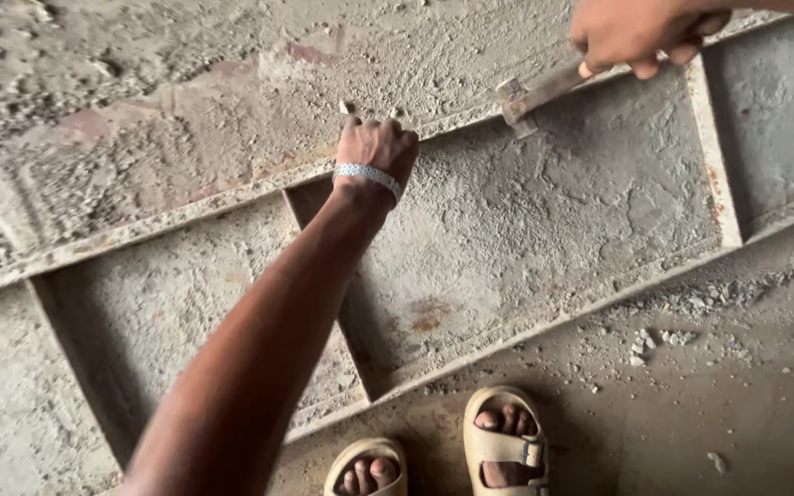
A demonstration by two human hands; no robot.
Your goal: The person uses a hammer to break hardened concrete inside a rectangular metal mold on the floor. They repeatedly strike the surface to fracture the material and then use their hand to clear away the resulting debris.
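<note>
At twelve o'clock on the far rail of the cement-crusted steel frame (599, 239), the left hand (376, 147) pinches a small nail (348, 107) upright. At two o'clock from it, the right hand (640, 35) grips a hammer (535, 96), head near the rail. Sandalled feet (457, 450) stand at six o'clock beside rubble (663, 340).

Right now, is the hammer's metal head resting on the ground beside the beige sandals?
No: the hammer, gripped by the right hand, has its head on the upper rim of the concrete-crusted metal frame, far from the sandals.
</note>
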